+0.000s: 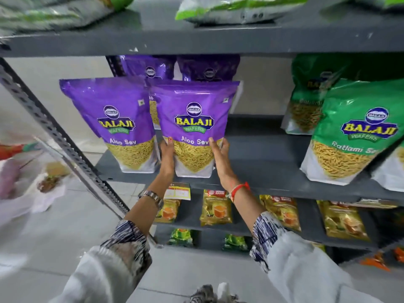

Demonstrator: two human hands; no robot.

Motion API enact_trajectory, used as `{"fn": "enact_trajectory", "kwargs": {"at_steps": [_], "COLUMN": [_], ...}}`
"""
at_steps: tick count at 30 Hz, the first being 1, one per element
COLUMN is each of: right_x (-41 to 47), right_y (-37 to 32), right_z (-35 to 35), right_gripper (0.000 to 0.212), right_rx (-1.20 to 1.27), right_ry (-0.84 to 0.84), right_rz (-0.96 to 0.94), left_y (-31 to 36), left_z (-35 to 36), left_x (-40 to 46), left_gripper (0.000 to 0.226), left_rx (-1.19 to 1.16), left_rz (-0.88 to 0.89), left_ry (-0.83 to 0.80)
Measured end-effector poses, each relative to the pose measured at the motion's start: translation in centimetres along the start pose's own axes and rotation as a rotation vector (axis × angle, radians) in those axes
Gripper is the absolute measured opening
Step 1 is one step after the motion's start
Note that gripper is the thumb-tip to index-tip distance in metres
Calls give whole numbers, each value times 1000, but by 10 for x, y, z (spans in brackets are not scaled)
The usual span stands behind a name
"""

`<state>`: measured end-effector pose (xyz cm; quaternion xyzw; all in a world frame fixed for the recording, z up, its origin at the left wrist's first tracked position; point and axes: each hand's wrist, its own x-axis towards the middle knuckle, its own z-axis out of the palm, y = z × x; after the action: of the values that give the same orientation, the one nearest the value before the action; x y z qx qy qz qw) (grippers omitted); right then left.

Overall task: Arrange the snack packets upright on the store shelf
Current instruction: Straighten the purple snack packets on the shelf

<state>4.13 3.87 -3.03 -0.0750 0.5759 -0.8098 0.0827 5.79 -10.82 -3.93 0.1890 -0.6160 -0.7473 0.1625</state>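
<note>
A purple Aloo Sev packet [193, 119] stands upright on the grey shelf [262, 158]. My left hand [167, 157] grips its lower left edge and my right hand [219, 159] grips its lower right edge. A second purple Aloo Sev packet [113, 121] stands upright just to its left. Behind them, more purple packets [150, 68] stand at the back. Green Ratlami Sev packets [354, 130] lean upright at the right of the same shelf.
A slotted metal upright [54, 132] runs diagonally at the left. Green and white packets [229, 7] lie on the shelf above. Yellow packets [215, 207] stand on the shelf below. Bags lie on the tiled floor [43, 184] at the left.
</note>
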Motion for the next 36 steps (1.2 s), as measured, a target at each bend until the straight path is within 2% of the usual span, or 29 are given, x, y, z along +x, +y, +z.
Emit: {"fn": "enact_trajectory", "kwargs": {"at_steps": [4, 9, 17, 20, 22, 24, 26, 29, 31, 33, 34, 36], "right_x": [7, 11, 5, -7, -22, -41, -58, -72, -68, -57, -49, -36], "right_y": [5, 9, 11, 16, 27, 38, 50, 66, 68, 63, 63, 62], "right_z": [-1, 0, 3, 2, 3, 11, 24, 53, 78, 105, 118, 141], "right_gripper": [53, 36, 34, 42, 47, 38, 30, 25, 24, 24, 31, 63], "right_rx": [-12, -19, -14, 21, -55, -65, -63, -184, -222, -189, -186, -248], "right_ry": [16, 30, 53, 166, 339, 431, 372, 145, -11, -107, -135, -138], "right_rz": [37, 26, 14, 2, -19, -100, -157, -132, -86, -26, -5, 54], "left_y": [-2, -2, -3, -12, -24, -32, -34, -22, -8, 7, 14, 22], "left_z": [-1, -1, -3, -15, -33, -56, -82, -118, -139, -152, -156, -157], "left_x": [-5, 1, -2, -13, -24, -35, -40, -29, -15, -1, 5, 17], "left_gripper": [57, 55, 56, 54, 46, 31, 21, 15, 13, 24, 32, 44], "left_rx": [-51, -77, -42, 168, 157, 109, 102, 26, -24, -5, 26, 43], "left_rz": [-2, -3, -20, -19, 23, 105, 176, 238, 260, 259, 240, 174], "left_ry": [-21, -17, -22, 42, 130, 269, 467, 672, 667, 593, 552, 462]}}
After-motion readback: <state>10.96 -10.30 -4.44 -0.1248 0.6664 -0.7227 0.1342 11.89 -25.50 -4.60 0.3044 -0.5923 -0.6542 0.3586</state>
